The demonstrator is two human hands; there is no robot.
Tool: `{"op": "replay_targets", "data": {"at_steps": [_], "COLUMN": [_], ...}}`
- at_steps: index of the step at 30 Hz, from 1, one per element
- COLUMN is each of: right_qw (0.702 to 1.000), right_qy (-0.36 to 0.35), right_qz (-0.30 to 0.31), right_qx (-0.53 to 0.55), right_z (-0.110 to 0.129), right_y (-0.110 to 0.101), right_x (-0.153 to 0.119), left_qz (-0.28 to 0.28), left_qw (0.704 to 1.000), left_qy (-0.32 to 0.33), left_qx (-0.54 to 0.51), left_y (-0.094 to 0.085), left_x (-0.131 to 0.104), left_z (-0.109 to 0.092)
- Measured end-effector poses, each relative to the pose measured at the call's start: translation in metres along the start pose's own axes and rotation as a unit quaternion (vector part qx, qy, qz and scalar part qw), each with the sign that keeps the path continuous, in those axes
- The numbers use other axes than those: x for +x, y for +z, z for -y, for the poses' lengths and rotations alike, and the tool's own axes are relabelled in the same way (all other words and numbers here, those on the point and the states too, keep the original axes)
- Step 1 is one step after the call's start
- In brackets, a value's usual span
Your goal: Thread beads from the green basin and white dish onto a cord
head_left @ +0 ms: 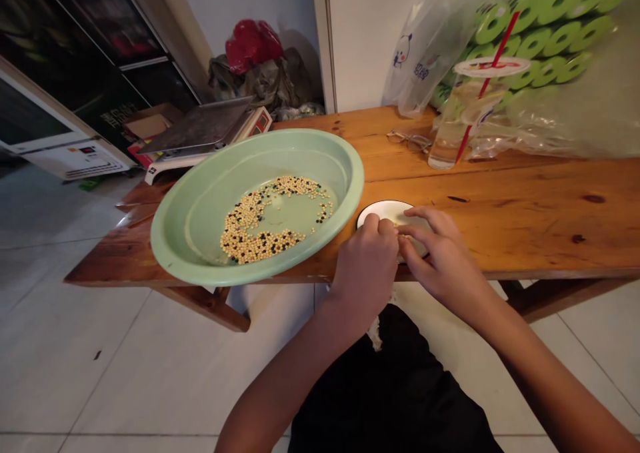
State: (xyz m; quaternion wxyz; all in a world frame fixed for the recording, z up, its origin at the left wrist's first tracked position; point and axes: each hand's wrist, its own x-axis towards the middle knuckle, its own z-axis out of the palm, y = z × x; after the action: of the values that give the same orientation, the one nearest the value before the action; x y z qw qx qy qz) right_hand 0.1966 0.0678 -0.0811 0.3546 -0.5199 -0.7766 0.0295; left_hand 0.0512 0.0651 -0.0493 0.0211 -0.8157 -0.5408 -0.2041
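Note:
My left hand (369, 256) is closed, knuckles up, over the near-left side of a small white dish with a dark rim (383, 208). Beside it, my right hand (440, 248) reaches in from the right, thumb and forefinger pinched against the left fingertips, another finger raised apart. Whatever the fingertips hold is too small or hidden to name. A tiny yellow bit shows in the dish behind the fingers. Left of my hands stands a wide pale green plastic basin (173, 250). Yellowish and black beans (260, 243) lie in a broken ring on its bottom.
The wooden bench (540, 220) carries a weighing scale (200, 130) behind the basin. Eyeglasses (409, 140), a clear cup with a red straw (453, 130) and a plastic-wrapped pack of green rolls (550, 40) stand at the back right. Bags (265, 60) are piled behind.

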Motion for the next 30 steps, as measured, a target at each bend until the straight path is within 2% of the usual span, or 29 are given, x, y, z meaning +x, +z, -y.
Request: {"op": "replay_targets", "data": {"at_steps": [12, 22, 25, 30], "right_qw": [1.0, 0.999, 0.998, 0.99], "right_qy": [0.011, -0.003, -0.027, -0.128], "right_qz": [0.008, -0.028, -0.043, -0.048], "right_qx": [-0.023, -0.022, -0.042, -0.033], "right_z": [0.003, 0.002, 0.003, 0.004], "right_y": [0.007, 0.003, -0.001, -0.016], "right_x": [0.002, -0.001, -0.003, -0.004], "left_qz": [-0.023, -0.055, -0.066, -0.089], "left_qw": [1.0, 0.997, 0.994, 0.984], "left_qy": [0.015, -0.027, -0.041, -0.056], "left_qx": [-0.001, -0.052, -0.08, -0.142], "left_y": [0.0, -0.003, -0.006, -0.017], "left_x": [-0.004, -0.006, -0.007, -0.01], "left_z": [-0.002, -0.003, -0.003, -0.006]}}
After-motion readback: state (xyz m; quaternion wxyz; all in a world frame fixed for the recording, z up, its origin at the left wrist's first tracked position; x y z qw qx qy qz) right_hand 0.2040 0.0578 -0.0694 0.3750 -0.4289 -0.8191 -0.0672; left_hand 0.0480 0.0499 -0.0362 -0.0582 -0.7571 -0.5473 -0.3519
